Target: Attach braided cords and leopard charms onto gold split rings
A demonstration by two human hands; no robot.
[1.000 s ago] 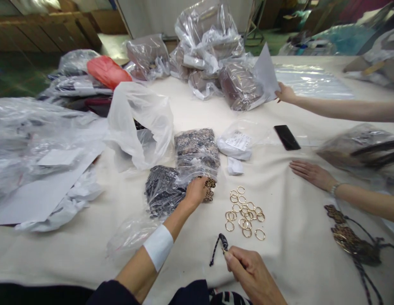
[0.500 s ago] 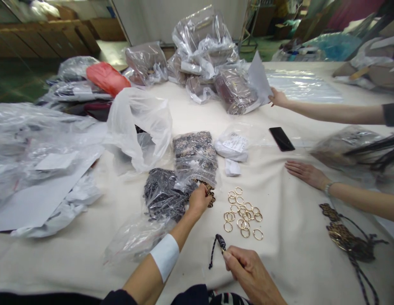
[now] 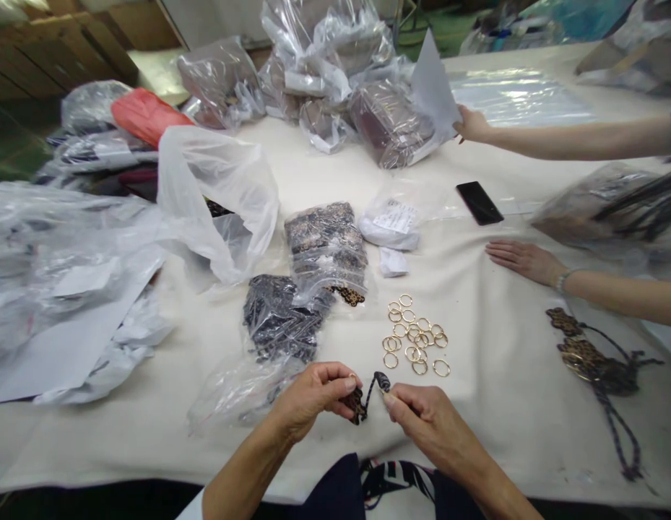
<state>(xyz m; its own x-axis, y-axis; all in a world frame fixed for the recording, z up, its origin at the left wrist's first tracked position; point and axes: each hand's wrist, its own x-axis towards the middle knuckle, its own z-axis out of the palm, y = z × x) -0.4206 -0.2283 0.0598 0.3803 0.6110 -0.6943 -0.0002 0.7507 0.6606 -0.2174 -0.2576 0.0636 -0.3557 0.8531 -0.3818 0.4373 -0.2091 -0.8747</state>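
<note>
My left hand (image 3: 313, 396) is closed in a pinch on a small leopard-print fabric piece (image 3: 355, 404) just above the table's near edge. My right hand (image 3: 422, 419) is closed on a dark braided cord (image 3: 377, 381), whose looped end meets the leopard piece between the two hands. A scatter of several gold metal rings (image 3: 414, 336) lies on the cream tablecloth (image 3: 498, 390) just beyond my right hand. Clear bags of dark cords (image 3: 278, 321) and leopard pieces (image 3: 325, 245) lie beyond my left hand.
Another person's hands are at the right: one flat on the table (image 3: 522, 258), one holding a white sheet (image 3: 435, 90) at the far side. A black phone (image 3: 479, 203), finished cord pieces (image 3: 592, 361), a white plastic bag (image 3: 216, 202) and piles of packed clear bags (image 3: 335, 72) surround the work area.
My left hand drew back from the leopard bag toward me carrying a leopard-print piece and met my right hand. The view tilted down a little.
</note>
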